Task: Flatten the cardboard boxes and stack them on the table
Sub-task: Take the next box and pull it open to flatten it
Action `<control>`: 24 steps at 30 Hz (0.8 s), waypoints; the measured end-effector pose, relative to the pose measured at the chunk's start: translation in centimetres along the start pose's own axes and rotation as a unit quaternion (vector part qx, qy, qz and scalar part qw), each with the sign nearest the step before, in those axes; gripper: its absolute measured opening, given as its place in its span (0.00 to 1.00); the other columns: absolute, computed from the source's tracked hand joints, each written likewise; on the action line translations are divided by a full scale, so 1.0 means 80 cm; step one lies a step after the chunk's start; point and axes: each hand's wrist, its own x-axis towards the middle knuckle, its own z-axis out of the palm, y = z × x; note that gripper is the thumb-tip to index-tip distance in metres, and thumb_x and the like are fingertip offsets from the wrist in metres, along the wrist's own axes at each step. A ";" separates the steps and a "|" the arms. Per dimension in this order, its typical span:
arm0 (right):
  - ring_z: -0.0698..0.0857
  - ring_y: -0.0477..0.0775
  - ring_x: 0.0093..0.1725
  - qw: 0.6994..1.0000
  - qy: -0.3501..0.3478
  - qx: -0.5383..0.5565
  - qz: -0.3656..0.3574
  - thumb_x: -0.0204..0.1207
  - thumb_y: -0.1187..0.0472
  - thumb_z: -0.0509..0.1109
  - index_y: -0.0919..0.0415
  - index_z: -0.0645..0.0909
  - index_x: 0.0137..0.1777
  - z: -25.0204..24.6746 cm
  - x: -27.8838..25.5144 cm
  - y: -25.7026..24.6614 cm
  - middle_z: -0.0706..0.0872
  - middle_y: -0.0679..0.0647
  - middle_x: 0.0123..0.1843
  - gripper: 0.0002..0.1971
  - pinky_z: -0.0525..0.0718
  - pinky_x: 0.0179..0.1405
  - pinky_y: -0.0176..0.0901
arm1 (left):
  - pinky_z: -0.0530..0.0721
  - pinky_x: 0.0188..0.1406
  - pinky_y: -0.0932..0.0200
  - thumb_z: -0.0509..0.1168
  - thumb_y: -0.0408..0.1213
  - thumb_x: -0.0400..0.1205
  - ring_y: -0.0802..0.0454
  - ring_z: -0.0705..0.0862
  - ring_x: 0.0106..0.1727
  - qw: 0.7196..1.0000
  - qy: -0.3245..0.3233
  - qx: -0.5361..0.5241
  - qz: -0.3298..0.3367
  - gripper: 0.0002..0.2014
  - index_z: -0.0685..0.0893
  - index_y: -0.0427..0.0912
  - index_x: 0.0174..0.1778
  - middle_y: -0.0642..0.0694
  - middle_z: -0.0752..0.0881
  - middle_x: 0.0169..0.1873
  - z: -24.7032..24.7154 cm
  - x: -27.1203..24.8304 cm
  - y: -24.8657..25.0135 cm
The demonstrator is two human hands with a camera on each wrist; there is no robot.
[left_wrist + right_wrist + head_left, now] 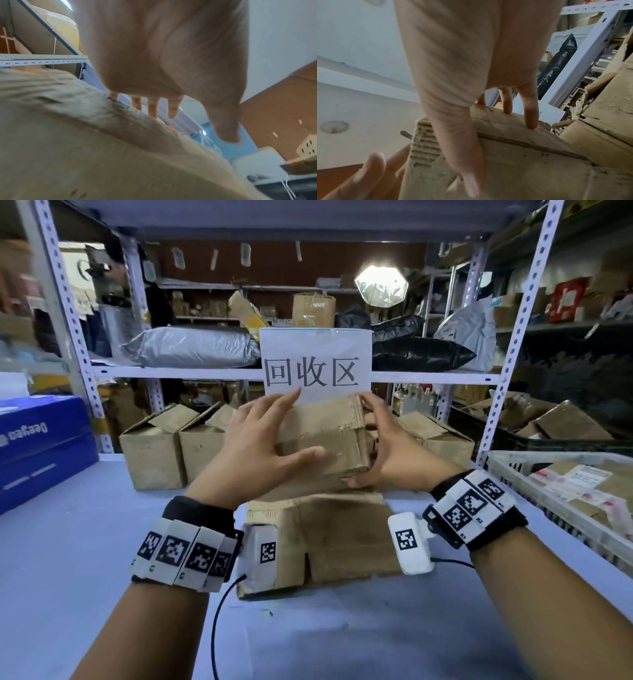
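From the head view, the left hand (260, 436) lies spread with straight fingers on the near face of a worn cardboard box (325, 440), held above a flattened box (329, 539) on the table (85, 559). The right hand (383, 446) clasps the box's right end, thumb underneath.

The left wrist view, blurred, shows straight fingers (152, 108) reaching over the cardboard's edge.

The right wrist view shows fingers (529, 113) hooked over the top edge. The torn, soft corrugation there could probably rip or buckle unevenly under pressure, letting the box slip sideways.
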 end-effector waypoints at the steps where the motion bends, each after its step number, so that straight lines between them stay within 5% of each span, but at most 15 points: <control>1: 0.64 0.47 0.82 1.000 0.014 0.009 -0.005 0.55 0.62 0.91 0.42 0.45 0.85 -0.006 -0.003 0.000 0.60 0.45 0.84 0.68 0.68 0.82 0.61 | 0.56 0.86 0.41 0.59 0.78 0.73 0.50 0.58 0.84 0.999 0.039 0.004 -0.004 0.46 0.61 0.64 0.87 0.54 0.67 0.82 -0.006 0.001 0.001; 4: 0.65 0.41 0.80 0.997 0.056 0.053 -0.018 0.56 0.61 0.91 0.40 0.45 0.85 -0.024 -0.008 -0.004 0.62 0.35 0.81 0.67 0.68 0.81 0.55 | 0.62 0.83 0.39 0.55 0.71 0.80 0.41 0.64 0.81 0.986 0.157 0.042 -0.039 0.40 0.68 0.54 0.85 0.46 0.72 0.79 -0.021 0.006 0.006; 6: 0.66 0.38 0.80 0.994 0.078 0.074 -0.030 0.57 0.61 0.90 0.35 0.45 0.84 -0.031 -0.009 -0.008 0.63 0.27 0.77 0.67 0.69 0.81 0.52 | 0.66 0.81 0.42 0.56 0.70 0.81 0.41 0.67 0.80 0.977 0.195 -0.016 -0.083 0.41 0.62 0.52 0.87 0.42 0.71 0.80 -0.025 0.008 0.005; 9: 0.64 0.34 0.81 0.989 0.102 0.081 -0.066 0.60 0.63 0.88 0.25 0.42 0.80 -0.035 -0.008 -0.011 0.61 0.25 0.79 0.66 0.69 0.81 0.51 | 0.71 0.80 0.42 0.57 0.74 0.77 0.48 0.73 0.79 0.954 0.148 -0.219 -0.141 0.46 0.56 0.57 0.88 0.46 0.73 0.79 -0.027 0.012 0.010; 11: 0.65 0.30 0.80 0.989 0.079 0.102 -0.068 0.63 0.62 0.87 0.21 0.39 0.80 -0.036 -0.009 -0.007 0.60 0.19 0.78 0.66 0.72 0.78 0.42 | 0.79 0.74 0.38 0.57 0.70 0.77 0.52 0.81 0.71 0.937 0.125 -0.293 -0.141 0.38 0.70 0.56 0.82 0.54 0.82 0.69 -0.024 0.013 0.016; 13: 0.68 0.27 0.77 0.986 0.044 0.150 -0.050 0.67 0.49 0.85 0.17 0.38 0.78 -0.036 -0.012 -0.005 0.63 0.12 0.74 0.61 0.76 0.69 0.29 | 0.82 0.71 0.37 0.59 0.61 0.80 0.53 0.84 0.67 0.925 0.128 -0.332 -0.134 0.28 0.77 0.56 0.75 0.54 0.85 0.64 -0.020 0.014 0.020; 15: 0.70 0.31 0.78 0.971 0.032 0.235 -0.026 0.71 0.35 0.77 0.13 0.45 0.76 -0.035 -0.013 -0.005 0.67 0.13 0.73 0.46 0.74 0.74 0.37 | 0.85 0.64 0.44 0.61 0.52 0.78 0.55 0.86 0.62 0.908 0.118 -0.376 -0.140 0.26 0.78 0.56 0.74 0.54 0.87 0.62 -0.015 0.013 0.020; 18: 0.67 0.40 0.83 0.953 0.068 0.294 -0.020 0.76 0.31 0.68 0.13 0.51 0.77 -0.035 -0.011 -0.002 0.66 0.18 0.77 0.35 0.62 0.85 0.58 | 0.85 0.52 0.54 0.64 0.40 0.72 0.53 0.86 0.58 0.883 0.079 -0.442 -0.133 0.34 0.74 0.55 0.78 0.51 0.87 0.62 -0.008 0.011 0.020; 21: 0.65 0.51 0.85 0.949 0.078 0.304 -0.030 0.78 0.36 0.70 0.14 0.53 0.77 -0.035 -0.010 -0.001 0.64 0.31 0.84 0.35 0.58 0.84 0.68 | 0.88 0.49 0.58 0.67 0.25 0.73 0.49 0.86 0.65 0.879 0.070 -0.456 -0.119 0.40 0.68 0.53 0.82 0.47 0.84 0.69 0.001 0.013 0.016; 24: 0.78 0.51 0.77 0.954 0.072 0.290 -0.016 0.75 0.55 0.74 0.15 0.53 0.78 -0.038 -0.011 0.006 0.75 0.33 0.79 0.45 0.72 0.79 0.61 | 0.89 0.51 0.59 0.66 0.13 0.78 0.48 0.85 0.68 0.887 0.082 -0.439 -0.117 0.42 0.66 0.54 0.82 0.46 0.81 0.73 0.007 0.019 0.011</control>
